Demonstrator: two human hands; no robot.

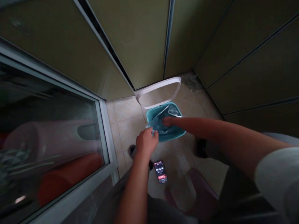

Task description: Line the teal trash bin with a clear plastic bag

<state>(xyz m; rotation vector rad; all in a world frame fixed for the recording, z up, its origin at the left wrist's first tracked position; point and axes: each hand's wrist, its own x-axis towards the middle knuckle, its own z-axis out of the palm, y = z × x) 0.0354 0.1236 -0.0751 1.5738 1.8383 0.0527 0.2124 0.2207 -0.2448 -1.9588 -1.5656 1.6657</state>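
A teal trash bin [179, 134] stands on the tiled floor with a clear plastic bag [173, 110] partly spread inside it. At the bin's near left rim, my left hand [146, 141] is closed, its thumb and fingers pinching the bag's edge. My right hand [167, 121] reaches down into the bin's opening against the bag. Blur and shadow hide how its fingers are held. Behind the bin, a pale rim ring [158, 84] stands tilted up along the back edge.
A lit phone [159, 171] showing a timer lies on the floor between my feet. Yellowish panels [130, 40] rise behind and to the right. On the left is a framed glass pane [102, 124] with large rounded objects behind it. A pinkish stool-like shape [202, 189] sits below me.
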